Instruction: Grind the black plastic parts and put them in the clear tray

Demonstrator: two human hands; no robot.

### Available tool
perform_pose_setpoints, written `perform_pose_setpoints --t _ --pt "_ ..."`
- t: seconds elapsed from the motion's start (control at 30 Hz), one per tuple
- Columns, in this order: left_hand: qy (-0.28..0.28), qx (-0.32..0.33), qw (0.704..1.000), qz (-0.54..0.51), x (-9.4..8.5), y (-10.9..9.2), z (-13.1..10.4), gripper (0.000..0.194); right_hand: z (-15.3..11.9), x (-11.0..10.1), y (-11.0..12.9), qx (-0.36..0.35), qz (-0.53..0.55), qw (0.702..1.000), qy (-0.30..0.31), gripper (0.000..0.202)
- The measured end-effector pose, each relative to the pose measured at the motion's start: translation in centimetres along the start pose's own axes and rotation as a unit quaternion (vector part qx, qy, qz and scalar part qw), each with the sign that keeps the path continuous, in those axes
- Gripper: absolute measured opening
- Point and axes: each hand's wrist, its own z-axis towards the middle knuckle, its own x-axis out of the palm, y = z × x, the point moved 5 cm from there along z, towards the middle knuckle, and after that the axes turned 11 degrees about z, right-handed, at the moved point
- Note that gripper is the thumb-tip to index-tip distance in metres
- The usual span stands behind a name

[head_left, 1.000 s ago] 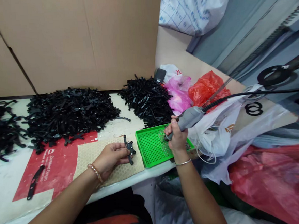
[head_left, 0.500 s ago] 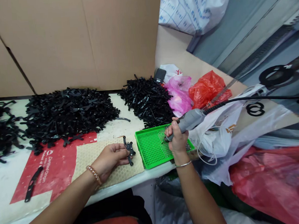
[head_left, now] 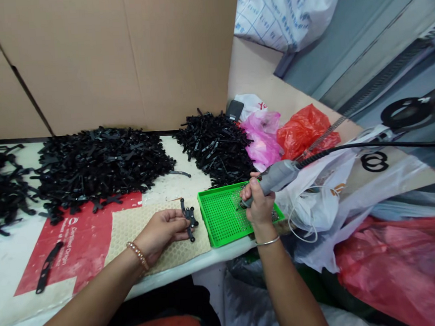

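Observation:
Between the thumb and fingers of my left hand [head_left: 168, 227] is a small black bracket with several arms [head_left: 190, 218], held over a tan honeycomb-patterned pad [head_left: 128, 228]. My right hand [head_left: 259, 202] is wrapped round a grey electric screwdriver [head_left: 278, 176], whose black cord runs off to the right. The screwdriver's tip points down and left over a green perforated tray [head_left: 217, 217]. Small metal screws [head_left: 246, 219] lie on the tray's right side, partly hidden by my right hand.
Behind the pad lie heaps of black parts, a large one [head_left: 102, 163] and a smaller one [head_left: 216, 145]. A single black strip [head_left: 49, 268] rests at the left. Pink [head_left: 262, 137] and red plastic bags [head_left: 306, 131] sit behind the tray. A cardboard sheet [head_left: 180, 56] stands at the back.
The whole view has shifted slightly. Both hands keep their grips, and the screwdriver's tip stays over the tray with almost no movement.

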Motion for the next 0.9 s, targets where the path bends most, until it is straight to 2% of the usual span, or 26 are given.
perform_pose_setpoints --t 0.4,0.57,0.67,0.73,0.83,0.9 --pt "0.002 0.002 1.000 -0.004 0.0 0.1 0.2 0.008 -0.2 0.0 -0.1 -0.025 -0.027 0.999 -0.003 0.029" --pt "0.016 0.020 1.000 -0.016 -0.1 0.5 0.8 0.015 -0.3 1.1 1.7 -0.040 -0.007 0.999 -0.018 0.033" --pt "0.021 0.027 0.999 -0.017 -0.1 0.7 1.0 0.017 -0.9 3.1 3.1 -0.045 0.048 0.997 -0.031 0.033" --pt "0.022 0.030 0.999 -0.020 -0.1 0.7 1.0 0.019 -1.9 5.4 3.1 -0.014 0.093 0.996 -0.010 0.033" --pt "0.028 0.036 0.999 -0.027 0.0 0.6 0.9 0.021 -3.6 8.8 1.7 0.054 0.131 0.989 0.041 0.031" --pt "0.028 0.041 0.998 -0.031 0.1 0.5 0.9 0.021 -4.6 10.3 0.5 0.086 0.134 0.985 0.061 0.030"
